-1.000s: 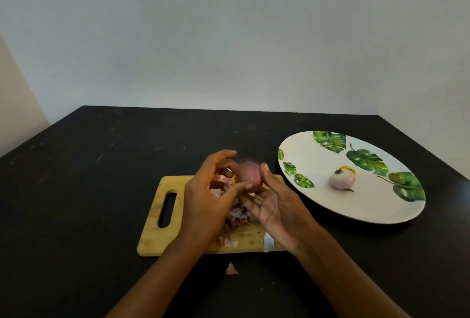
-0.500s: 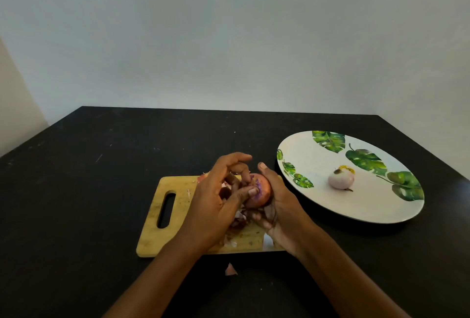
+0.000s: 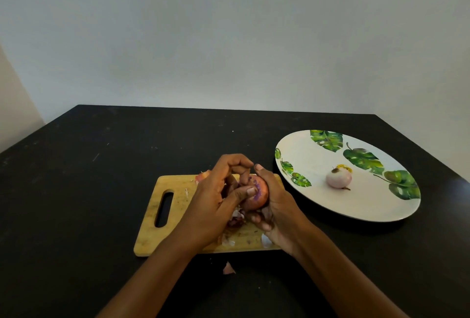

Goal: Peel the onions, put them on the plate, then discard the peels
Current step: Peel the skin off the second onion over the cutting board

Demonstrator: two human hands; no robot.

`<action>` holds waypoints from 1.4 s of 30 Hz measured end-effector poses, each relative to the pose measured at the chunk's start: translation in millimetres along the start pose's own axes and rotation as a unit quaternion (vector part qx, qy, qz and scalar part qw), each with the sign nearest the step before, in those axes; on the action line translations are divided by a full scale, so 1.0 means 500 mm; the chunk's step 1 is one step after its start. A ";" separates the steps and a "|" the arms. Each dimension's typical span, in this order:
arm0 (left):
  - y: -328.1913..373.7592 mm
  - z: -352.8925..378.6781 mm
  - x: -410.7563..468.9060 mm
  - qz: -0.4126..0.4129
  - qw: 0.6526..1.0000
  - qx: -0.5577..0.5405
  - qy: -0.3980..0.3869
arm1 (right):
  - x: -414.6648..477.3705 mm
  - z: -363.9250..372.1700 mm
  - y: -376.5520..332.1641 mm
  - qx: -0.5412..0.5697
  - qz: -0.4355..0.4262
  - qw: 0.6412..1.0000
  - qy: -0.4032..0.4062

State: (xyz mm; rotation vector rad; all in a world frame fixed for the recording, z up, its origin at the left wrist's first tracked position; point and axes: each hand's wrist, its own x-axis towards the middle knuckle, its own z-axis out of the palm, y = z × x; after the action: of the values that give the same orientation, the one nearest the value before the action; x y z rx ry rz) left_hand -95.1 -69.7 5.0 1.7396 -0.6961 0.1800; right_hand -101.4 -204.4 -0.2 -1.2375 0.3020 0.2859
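Note:
A reddish onion with a purple patch where skin is torn sits between both hands above the wooden cutting board. My right hand cups it from the right, thumb on top. My left hand covers its left side, thumb pressed on the skin and fingers curled over it. A peeled pale onion lies on the white leaf-patterned plate at the right. Loose peels lie on the board under the hands, and one peel scrap lies on the table in front of it.
A black table carries everything; its far edge meets a pale wall. Another onion peeks out behind my left hand at the board's far edge. The plate stands close to the board's right end.
The onion has been lowered and turned between the hands, showing a torn purple patch. My left thumb now presses on its skin; my right hand wraps further round it.

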 end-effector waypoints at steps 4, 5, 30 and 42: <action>0.001 0.003 -0.002 0.001 1.000 0.001 0.005 | 0.001 -0.002 -0.002 0.017 0.000 1.000 -0.001; 0.000 0.005 -0.001 0.001 1.000 -0.002 0.014 | 0.002 -0.003 -0.002 0.017 -0.002 1.000 -0.003; 0.006 -0.008 0.005 -0.010 0.994 -0.075 0.084 | 0.021 -0.005 0.002 0.088 0.007 0.995 -0.037; -0.004 -0.016 0.006 0.035 0.997 0.023 0.059 | 0.023 -0.009 0.005 0.071 0.008 0.997 -0.023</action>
State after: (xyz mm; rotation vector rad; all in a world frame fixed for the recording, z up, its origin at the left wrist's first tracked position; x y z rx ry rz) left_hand -89.8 -62.9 7.3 1.7344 -0.6715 0.3470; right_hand -92.1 -207.5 -7.9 -1.0882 0.2887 0.3015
